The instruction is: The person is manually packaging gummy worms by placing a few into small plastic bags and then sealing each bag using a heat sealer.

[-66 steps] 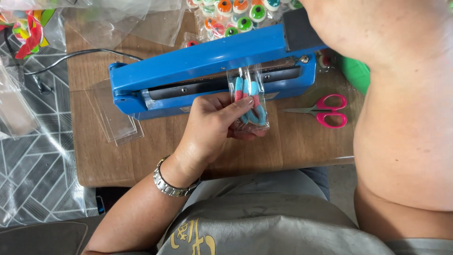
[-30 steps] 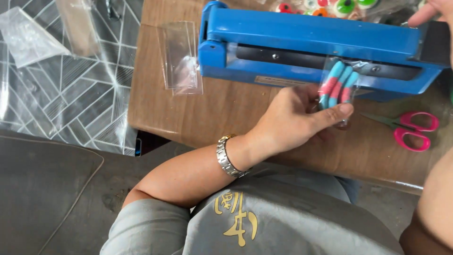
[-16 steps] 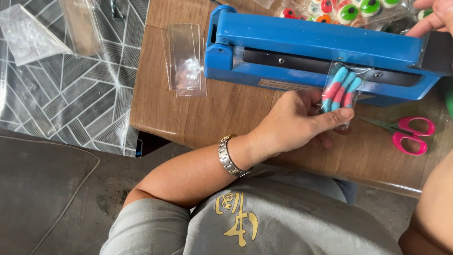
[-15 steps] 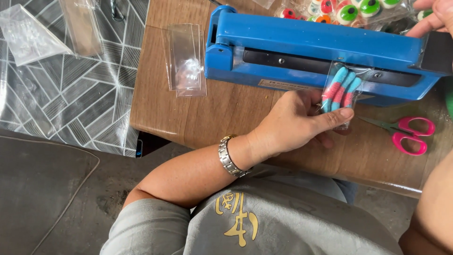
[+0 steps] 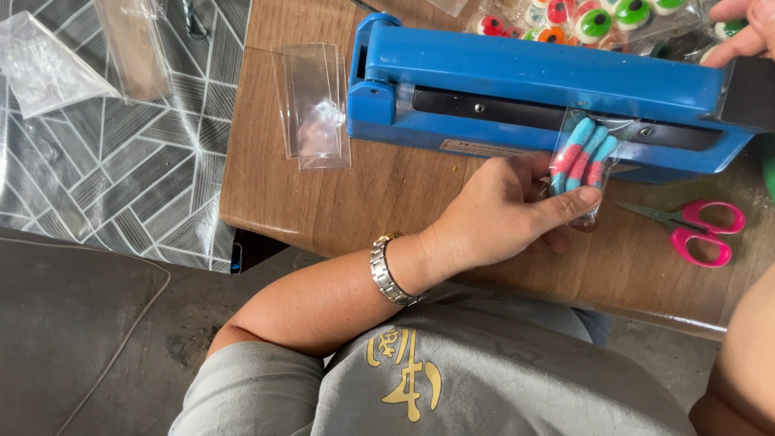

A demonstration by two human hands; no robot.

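Surface [image 5: 339,202] carries the blue heat sealer [image 5: 533,81], our right hand [image 5: 747,36] gripping its handle end, while our left hand [image 5: 500,210] pinches the small candy bag [image 5: 583,161], mouth tucked between the sealer's bars just above the grip, apparently for sealing.

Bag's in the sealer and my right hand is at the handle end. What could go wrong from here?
1. The candy bag has its top in the blue sealer, and the blue-and-pink gummies sit close to the sealing bar; they may get caught in the seam.
2. The left hand pinches only the bag's lower part, so it may tilt and seal crooked.
3. The left thumb lies near the bar; it risks a pinch when the right hand presses down.
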